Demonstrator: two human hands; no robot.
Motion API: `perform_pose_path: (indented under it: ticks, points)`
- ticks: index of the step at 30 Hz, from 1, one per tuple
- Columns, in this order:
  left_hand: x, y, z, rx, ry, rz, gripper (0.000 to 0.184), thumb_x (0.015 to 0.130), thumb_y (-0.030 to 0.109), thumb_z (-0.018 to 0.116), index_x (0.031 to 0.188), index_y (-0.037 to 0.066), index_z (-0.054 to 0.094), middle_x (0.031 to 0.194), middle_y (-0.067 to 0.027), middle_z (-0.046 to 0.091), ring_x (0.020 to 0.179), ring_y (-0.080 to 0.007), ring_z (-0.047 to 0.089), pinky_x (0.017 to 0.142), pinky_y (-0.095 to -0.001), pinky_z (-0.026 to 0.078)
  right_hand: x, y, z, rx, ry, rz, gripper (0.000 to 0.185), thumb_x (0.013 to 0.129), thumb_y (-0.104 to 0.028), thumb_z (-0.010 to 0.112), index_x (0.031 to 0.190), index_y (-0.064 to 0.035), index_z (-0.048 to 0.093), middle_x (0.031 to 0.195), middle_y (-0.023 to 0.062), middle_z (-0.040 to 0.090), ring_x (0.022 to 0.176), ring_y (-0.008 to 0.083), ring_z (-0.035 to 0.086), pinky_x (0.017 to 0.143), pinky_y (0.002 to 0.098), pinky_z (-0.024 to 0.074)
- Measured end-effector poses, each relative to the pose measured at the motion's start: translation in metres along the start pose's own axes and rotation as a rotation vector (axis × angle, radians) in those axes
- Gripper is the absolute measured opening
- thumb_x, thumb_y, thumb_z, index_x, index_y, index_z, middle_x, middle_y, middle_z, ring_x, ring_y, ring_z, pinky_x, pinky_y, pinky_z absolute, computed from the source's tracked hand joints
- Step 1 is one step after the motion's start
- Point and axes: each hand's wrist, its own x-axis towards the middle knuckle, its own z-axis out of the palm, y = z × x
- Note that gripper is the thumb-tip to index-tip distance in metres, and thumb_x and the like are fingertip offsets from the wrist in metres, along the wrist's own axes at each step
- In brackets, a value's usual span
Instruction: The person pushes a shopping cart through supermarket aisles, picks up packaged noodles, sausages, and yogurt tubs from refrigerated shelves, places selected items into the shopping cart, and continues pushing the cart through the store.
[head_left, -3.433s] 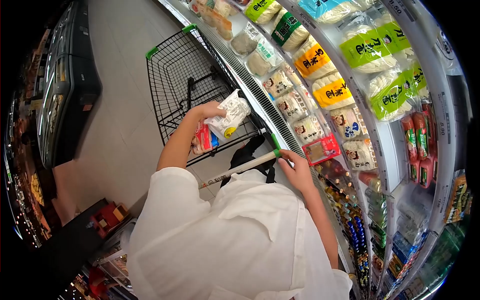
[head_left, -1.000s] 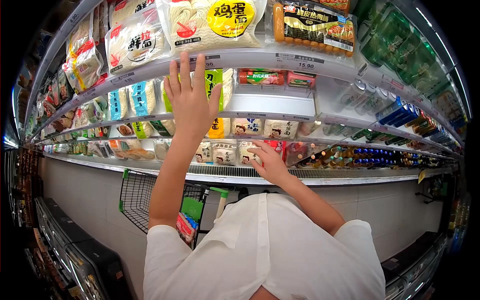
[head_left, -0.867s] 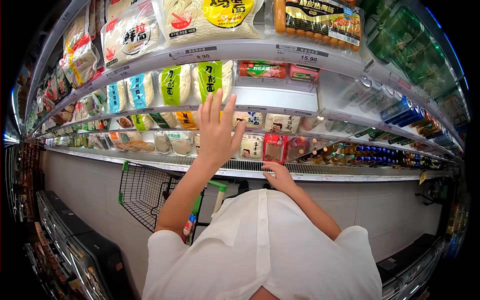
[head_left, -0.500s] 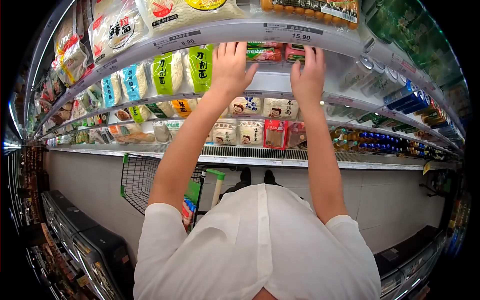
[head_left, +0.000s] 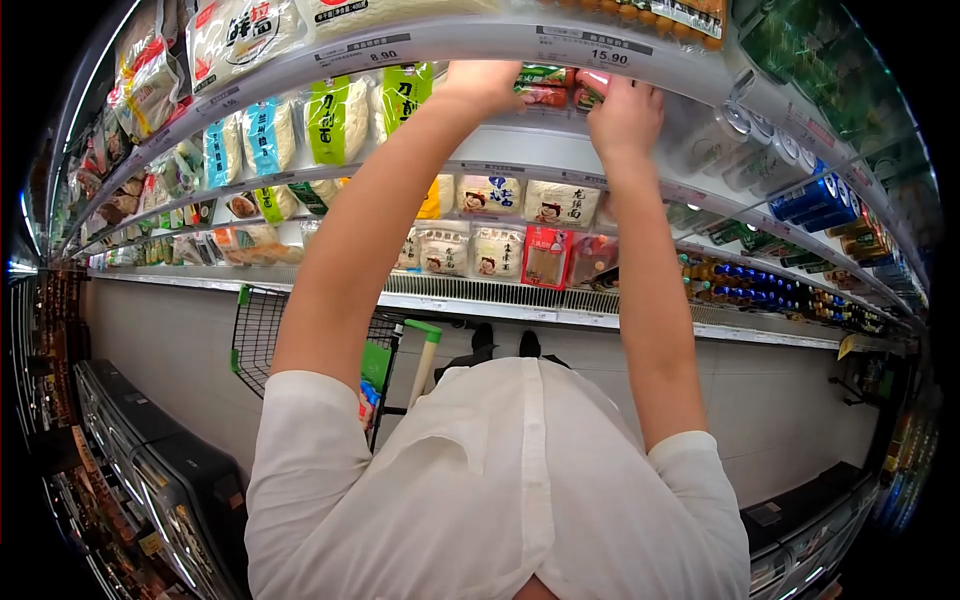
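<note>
On my monitor, lower centre: white short-sleeved shirt (head_left: 500,490), vertical front placket (head_left: 536,450), chest pocket (head_left: 462,448); dark shoes (head_left: 529,345), frame centre.

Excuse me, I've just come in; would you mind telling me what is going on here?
A person in a white shirt has both arms stretched out to a store shelf. The left hand is beside a red-and-green pack, the right hand by a pink pack; whether either is gripped cannot be told. A shopping cart stands at the person's left, with a packet inside.
</note>
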Motion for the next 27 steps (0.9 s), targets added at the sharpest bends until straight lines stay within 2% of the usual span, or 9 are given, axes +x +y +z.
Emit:
perform_pose_path:
  ticks: [2, 5, 7, 13, 15, 17, 19, 23, 27]
  points:
    - [-0.001, 0.003, 0.002, 0.049, 0.105, 0.010, 0.071, 0.082, 0.045, 0.095, 0.137, 0.007, 0.073, 0.132, -0.0188, 0.077, 0.128, -0.0372, 0.072, 0.110, -0.0489, 0.058, -0.009, -0.003, -0.002, 0.032, -0.028, 0.038, 0.057, 0.085, -0.016, 0.082, 0.139, -0.0096, 0.066, 0.139, 0.0193, 0.066, 0.132, 0.0460, 0.060, 0.111, 0.0563, 0.0520]
    - [-0.020, 0.015, -0.001, 0.039, -0.074, -0.053, 0.065, 0.083, 0.037, 0.095, 0.134, 0.005, 0.068, 0.119, -0.0166, 0.080, 0.115, -0.0377, 0.076, 0.101, -0.0480, 0.061, -0.025, -0.004, -0.015, 0.191, 0.015, 0.072, 0.060, 0.086, -0.012, 0.082, 0.142, -0.0082, 0.060, 0.136, 0.0190, 0.064, 0.124, 0.0452, 0.064, 0.107, 0.0580, 0.0524]
    - [-0.054, 0.022, 0.020, -0.084, 0.314, -0.038, 0.060, 0.085, 0.030, 0.094, 0.127, 0.004, 0.060, 0.107, -0.0160, 0.080, 0.102, -0.0381, 0.078, 0.090, -0.0484, 0.062, -0.044, -0.006, -0.029, 0.399, 0.131, 0.020, 0.062, 0.085, -0.012, 0.083, 0.142, -0.0083, 0.058, 0.133, 0.0180, 0.065, 0.123, 0.0455, 0.065, 0.103, 0.0573, 0.0537]
    - [-0.243, 0.073, 0.040, -0.865, 0.040, -0.645, 0.059, 0.086, 0.024, 0.088, 0.129, 0.002, 0.054, 0.105, -0.0211, 0.077, 0.098, -0.0396, 0.078, 0.086, -0.0483, 0.060, -0.161, -0.036, -0.053, 1.183, -0.536, 0.234, 0.077, 0.087, -0.007, 0.076, 0.158, -0.0058, 0.048, 0.136, 0.0124, 0.064, 0.106, 0.0215, 0.069, 0.098, 0.0355, 0.0566]
    - [-0.327, 0.086, 0.083, -0.972, 0.128, -0.838, 0.062, 0.085, 0.021, 0.084, 0.135, 0.000, 0.053, 0.103, -0.0180, 0.074, 0.087, -0.0305, 0.076, 0.078, -0.0423, 0.060, -0.223, -0.032, -0.013, 1.298, -0.761, 0.313, 0.077, 0.087, -0.006, 0.076, 0.158, -0.0053, 0.047, 0.134, 0.0105, 0.063, 0.105, 0.0196, 0.068, 0.096, 0.0349, 0.0574]
    - [-0.392, 0.093, 0.088, -1.414, 0.016, -1.301, 0.060, 0.086, 0.017, 0.084, 0.134, -0.001, 0.053, 0.094, -0.0077, 0.064, 0.074, -0.0143, 0.063, 0.065, -0.0324, 0.053, -0.267, -0.040, -0.015, 1.276, -1.026, 0.556, 0.075, 0.088, -0.009, 0.077, 0.156, -0.0067, 0.046, 0.132, 0.0102, 0.060, 0.115, 0.0191, 0.064, 0.101, 0.0359, 0.0551]
    - [-0.447, 0.093, 0.088, -1.524, 0.142, -1.546, 0.048, 0.088, 0.016, 0.082, 0.125, 0.001, 0.056, 0.093, -0.0059, 0.063, 0.072, -0.0131, 0.061, 0.062, -0.0314, 0.051, -0.308, -0.039, -0.003, 1.211, -1.136, 0.582, 0.072, 0.087, -0.011, 0.079, 0.152, -0.0059, 0.047, 0.129, 0.0094, 0.059, 0.114, 0.0194, 0.063, 0.102, 0.0363, 0.0536]
    - [-0.544, 0.056, 0.137, -1.677, 0.223, -1.621, 0.033, 0.093, 0.019, 0.081, 0.114, 0.006, 0.060, 0.089, -0.0043, 0.063, 0.070, -0.0122, 0.060, 0.062, -0.0304, 0.050, -0.332, -0.055, 0.000, 1.108, -1.314, 0.447, 0.067, 0.087, -0.012, 0.080, 0.147, -0.0046, 0.050, 0.129, 0.0096, 0.059, 0.114, 0.0191, 0.063, 0.100, 0.0360, 0.0530]
    - [-0.583, 0.026, 0.193, -1.837, 0.312, -1.955, 0.022, 0.100, 0.026, 0.079, 0.098, 0.011, 0.063, 0.079, -0.0007, 0.062, 0.065, -0.0113, 0.059, 0.056, -0.0283, 0.052, -0.321, -0.098, 0.002, 1.108, -1.411, 0.205, 0.057, 0.090, -0.014, 0.078, 0.140, -0.0027, 0.053, 0.121, 0.0087, 0.063, 0.105, 0.0164, 0.064, 0.091, 0.0331, 0.0549]
